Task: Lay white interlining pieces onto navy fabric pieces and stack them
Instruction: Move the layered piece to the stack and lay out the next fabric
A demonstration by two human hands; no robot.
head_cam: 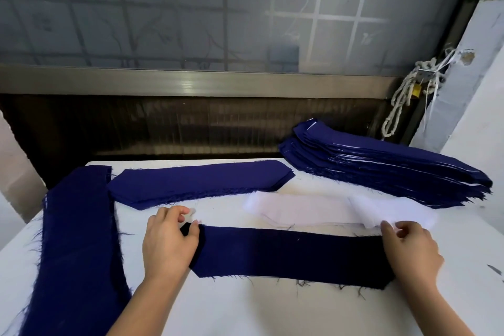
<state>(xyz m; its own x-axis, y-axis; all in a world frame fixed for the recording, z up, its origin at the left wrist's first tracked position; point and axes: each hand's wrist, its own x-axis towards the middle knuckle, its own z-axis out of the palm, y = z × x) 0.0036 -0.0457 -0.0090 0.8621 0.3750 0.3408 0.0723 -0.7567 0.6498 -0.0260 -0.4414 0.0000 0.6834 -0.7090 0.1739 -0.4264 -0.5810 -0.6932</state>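
A single navy fabric piece (291,255) lies flat across the white table in front of me, its lower edge frayed. My left hand (169,240) rests on its left end, thumb and forefinger pinching the left tip of a white interlining piece (313,211). My right hand (409,248) sits on the navy piece's right end and pinches the interlining's right end. The thin white strip lies just beyond the navy piece's far edge, partly rumpled.
A tall stack of navy pieces layered with white (381,166) sits at the back right. A smaller navy stack (199,183) lies at the back centre. A long navy pile (76,240) runs down the left side. Table surface (259,308) is white. A rope (403,95) hangs by the wall.
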